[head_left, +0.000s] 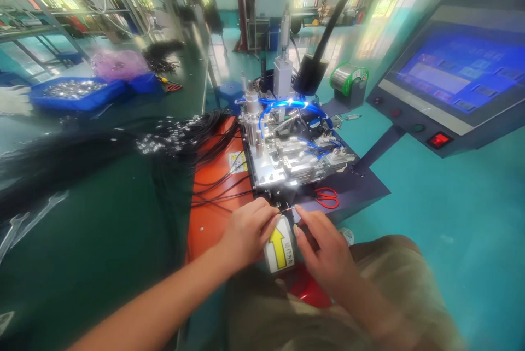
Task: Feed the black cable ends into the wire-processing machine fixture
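Note:
My left hand [248,232] is closed, thumb and fingers pinching a thin black cable [283,211] near its end. Facing it from the right, my right hand [326,244] has its thumb and index finger apart; the index fingertip is at the cable's tip, and whether it touches is unclear. Just beyond both hands stands a metal machine [287,159] with blue air tubes. Below the fingers is a white label [280,247] with a yellow arrow. Red-handled scissors [327,198] lie on the machine's dark base, right of the cable.
Black cables with shiny ends [164,135] spread over the left table and orange plate [209,230]. A blue tray [74,94] holds small metal parts. Wrenches [33,220] lie at far left. On the right are a control screen [451,72] and a solder spool [348,80].

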Demonstrator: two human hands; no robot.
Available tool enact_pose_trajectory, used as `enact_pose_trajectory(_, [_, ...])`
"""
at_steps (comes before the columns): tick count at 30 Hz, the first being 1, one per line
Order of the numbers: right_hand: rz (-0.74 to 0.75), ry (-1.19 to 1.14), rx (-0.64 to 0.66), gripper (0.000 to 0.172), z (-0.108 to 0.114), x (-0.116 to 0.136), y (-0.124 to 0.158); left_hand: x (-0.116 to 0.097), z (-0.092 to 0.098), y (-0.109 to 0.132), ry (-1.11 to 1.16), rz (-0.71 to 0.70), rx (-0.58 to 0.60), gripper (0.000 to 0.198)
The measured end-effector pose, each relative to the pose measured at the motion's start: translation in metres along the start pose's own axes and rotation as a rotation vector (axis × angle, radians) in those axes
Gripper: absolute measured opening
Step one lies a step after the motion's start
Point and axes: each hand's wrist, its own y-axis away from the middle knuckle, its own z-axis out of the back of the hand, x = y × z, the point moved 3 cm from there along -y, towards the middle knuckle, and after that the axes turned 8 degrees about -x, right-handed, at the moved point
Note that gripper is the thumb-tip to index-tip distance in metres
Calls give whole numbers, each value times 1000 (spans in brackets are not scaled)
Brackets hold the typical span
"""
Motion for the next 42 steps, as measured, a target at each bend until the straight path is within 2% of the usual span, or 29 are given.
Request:
enact_pose_trajectory(9, [-65,-79,21,39,-4,4,5,1,1,0,49,62,13,22])
enact_pose_trajectory(20, [-166,-174,41,32,-4,5,-5,0,2,0,74,53,-14,19])
enact_pose_trajectory(23, [-261,-219,18,27,0,-2,-13,0,2,1,69,36,-24,18])
enact_pose_trajectory(26, [-424,-291,-11,28,5,-14,-26,0,2,1,73,10,-32,18])
enact_pose_trajectory(31, [-660,-515,99,39,5,-26,-43,1,1,1,80,6,-40,17])
enact_pose_trajectory(37, [-769,-690,239,41,-5,-22,-48,1,1,1,77,2,-31,17])
enact_pose_trajectory(42, [-799,-761,284,42,-11,-21,-48,0,2,0,75,-1,-24,18])
